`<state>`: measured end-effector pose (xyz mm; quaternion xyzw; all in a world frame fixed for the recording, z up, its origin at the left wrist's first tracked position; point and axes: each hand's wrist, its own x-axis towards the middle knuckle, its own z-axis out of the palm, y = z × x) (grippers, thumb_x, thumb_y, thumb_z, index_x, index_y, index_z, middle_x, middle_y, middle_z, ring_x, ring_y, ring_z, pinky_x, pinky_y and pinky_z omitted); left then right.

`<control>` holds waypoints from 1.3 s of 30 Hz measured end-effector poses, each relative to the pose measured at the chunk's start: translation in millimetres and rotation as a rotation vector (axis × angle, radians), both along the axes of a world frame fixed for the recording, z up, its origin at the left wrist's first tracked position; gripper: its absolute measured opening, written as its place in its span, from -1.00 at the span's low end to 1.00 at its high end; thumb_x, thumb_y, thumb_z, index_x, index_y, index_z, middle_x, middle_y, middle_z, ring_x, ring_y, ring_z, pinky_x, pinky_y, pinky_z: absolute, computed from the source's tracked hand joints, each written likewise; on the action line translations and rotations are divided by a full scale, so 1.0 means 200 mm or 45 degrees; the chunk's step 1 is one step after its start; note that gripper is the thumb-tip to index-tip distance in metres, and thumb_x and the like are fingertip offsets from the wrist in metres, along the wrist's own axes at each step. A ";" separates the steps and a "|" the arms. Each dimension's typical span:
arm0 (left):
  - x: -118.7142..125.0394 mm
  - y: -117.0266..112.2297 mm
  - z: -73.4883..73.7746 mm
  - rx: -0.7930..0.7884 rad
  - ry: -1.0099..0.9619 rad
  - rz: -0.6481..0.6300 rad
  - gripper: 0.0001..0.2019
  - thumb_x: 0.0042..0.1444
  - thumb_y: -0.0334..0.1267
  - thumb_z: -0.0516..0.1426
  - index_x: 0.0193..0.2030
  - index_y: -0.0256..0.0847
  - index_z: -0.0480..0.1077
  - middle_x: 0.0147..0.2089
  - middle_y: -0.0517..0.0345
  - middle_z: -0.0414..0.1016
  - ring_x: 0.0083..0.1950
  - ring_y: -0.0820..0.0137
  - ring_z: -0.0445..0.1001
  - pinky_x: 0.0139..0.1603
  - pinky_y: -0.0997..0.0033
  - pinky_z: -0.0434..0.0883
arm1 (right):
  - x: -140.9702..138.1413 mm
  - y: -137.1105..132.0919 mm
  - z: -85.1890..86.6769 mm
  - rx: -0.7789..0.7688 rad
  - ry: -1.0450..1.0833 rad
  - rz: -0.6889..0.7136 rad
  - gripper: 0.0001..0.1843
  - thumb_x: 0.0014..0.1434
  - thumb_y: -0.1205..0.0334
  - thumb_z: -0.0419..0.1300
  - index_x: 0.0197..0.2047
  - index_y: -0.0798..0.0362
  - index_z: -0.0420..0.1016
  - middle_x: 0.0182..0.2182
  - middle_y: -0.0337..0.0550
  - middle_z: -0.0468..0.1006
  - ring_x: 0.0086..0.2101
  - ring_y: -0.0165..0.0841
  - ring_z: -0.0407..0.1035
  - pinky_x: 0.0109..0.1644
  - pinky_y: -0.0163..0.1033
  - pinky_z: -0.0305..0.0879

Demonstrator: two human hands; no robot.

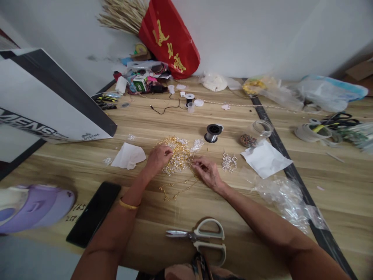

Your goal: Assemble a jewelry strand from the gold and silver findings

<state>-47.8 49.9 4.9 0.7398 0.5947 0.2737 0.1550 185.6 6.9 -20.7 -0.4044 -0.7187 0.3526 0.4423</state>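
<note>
Scissors (pixel 201 237) lie by the near edge of the wooden surface (pixel 262 241). Out in the middle sits a pile of gold and silver chains (pixel 180 155). The left hand (pixel 159 157) has its grip closed on the pile's left side. The right hand (pixel 207 171) pinches one thin strand (pixel 194 162) at the pile's right side. The chains look light, floppy and quick to tangle. Fingertips on a loose end seem best, with soft pulls.

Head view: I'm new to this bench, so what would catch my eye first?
A glittering gold and silver tangle at mid table, with the left hand and right hand pinching at it. Behind, a red bag with gold writing leans on the wall; white-handled scissors lie at the near edge.
</note>
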 end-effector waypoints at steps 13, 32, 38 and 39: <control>0.04 -0.02 0.00 -0.072 0.258 -0.070 -0.87 0.08 -0.35 0.09 -0.40 -0.22 0.47 -0.33 0.07 0.47 -0.29 0.33 0.40 -0.19 0.35 0.32 | 0.00 0.00 0.02 0.000 -0.050 -0.012 -0.81 0.20 0.17 0.12 -0.33 0.09 0.46 -0.44 -0.18 0.44 -0.46 -0.42 0.29 -0.42 -0.33 0.21; 0.01 0.02 -0.03 -0.078 -0.123 -0.047 -0.89 0.01 -0.36 0.13 -0.36 -0.24 0.49 -0.31 0.10 0.57 -0.31 0.37 0.49 -0.22 0.41 0.39 | -0.01 0.00 0.02 -0.040 -0.019 -0.006 -0.83 0.21 0.18 0.10 -0.34 0.09 0.42 -0.45 -0.19 0.43 -0.46 -0.42 0.28 -0.42 -0.34 0.20; 0.04 -0.01 -0.02 0.005 0.148 -0.021 -0.88 0.07 -0.34 0.12 -0.38 -0.21 0.50 -0.31 0.08 0.51 -0.27 0.33 0.44 -0.17 0.34 0.35 | -0.01 0.00 0.01 -0.091 0.037 -0.001 -0.82 0.19 0.16 0.10 -0.33 0.07 0.42 -0.43 -0.19 0.45 -0.45 -0.41 0.29 -0.41 -0.33 0.20; 0.04 -0.01 -0.02 -0.002 0.170 -0.025 -0.88 0.08 -0.32 0.12 -0.39 -0.21 0.50 -0.32 0.07 0.50 -0.27 0.33 0.43 -0.17 0.34 0.35 | -0.01 0.00 0.01 -0.116 0.061 -0.012 -0.82 0.19 0.15 0.11 -0.33 0.08 0.42 -0.43 -0.19 0.45 -0.45 -0.41 0.29 -0.42 -0.33 0.19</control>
